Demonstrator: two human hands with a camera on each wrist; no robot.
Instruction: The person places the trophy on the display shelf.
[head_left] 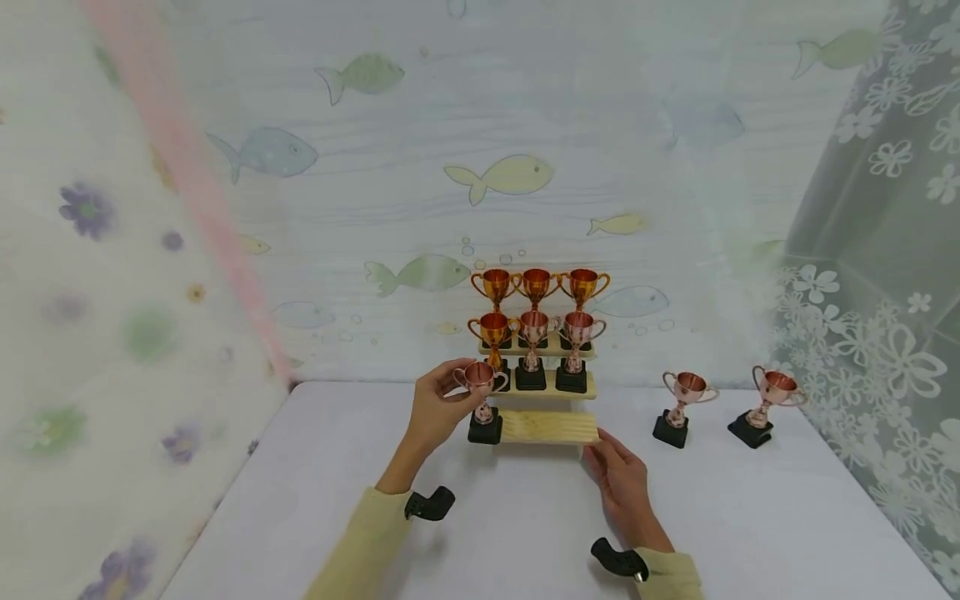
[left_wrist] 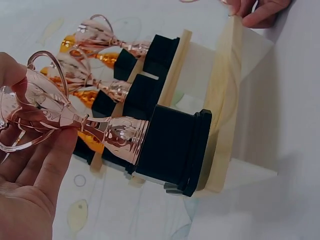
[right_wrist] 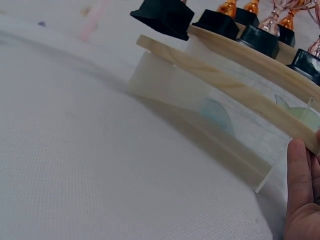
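My left hand (head_left: pixel 442 404) pinches a rose-gold trophy cup (head_left: pixel 480 379) by its bowl and stem, in the head view at the left end of the lowest wooden shelf. In the right wrist view the cup's black base (right_wrist: pixel 162 19) is tilted just above that shelf. The three-tier display stand (head_left: pixel 551 427) has pale wooden shelves on clear supports. With its fingers and thumb, my right hand (head_left: pixel 622 483) grips the right end of the lowest shelf. Behind, the middle shelf bears one gold cup (head_left: pixel 495 329) and two rose-gold cups (head_left: pixel 534 329).
Three gold cups (head_left: pixel 537 285) stand on the top shelf. To the right, two more rose-gold cups (head_left: pixel 686 392) stand on the white table (head_left: pixel 300 508). A curtain with printed fish (head_left: pixel 517 175) hangs close behind the stand. Black bands (head_left: pixel 431 503) sit at the wrists.
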